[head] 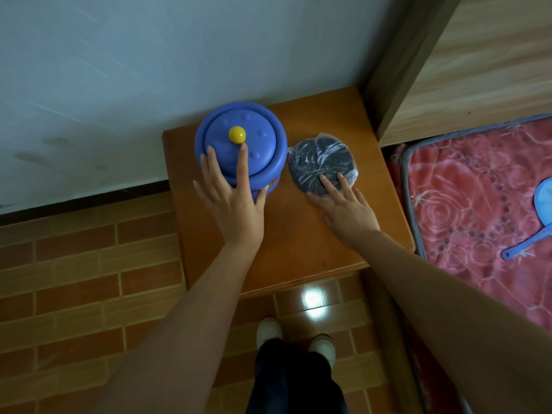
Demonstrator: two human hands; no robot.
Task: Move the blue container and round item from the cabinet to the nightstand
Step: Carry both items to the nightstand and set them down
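Observation:
The blue container, with a domed lid and a yellow knob, stands on the orange-brown nightstand near its back left. My left hand lies flat over its front, fingers spread on the lid, not gripping. Beside it to the right lies the round item, a dark disc wrapped in clear plastic, flat on the nightstand top. My right hand rests open with its fingertips on the disc's near edge.
A pale wall runs behind the nightstand. To the right are a wooden headboard and a bed with a red rose-patterned blanket on which a blue scoop lies. Brick-patterned floor tiles and my feet lie below.

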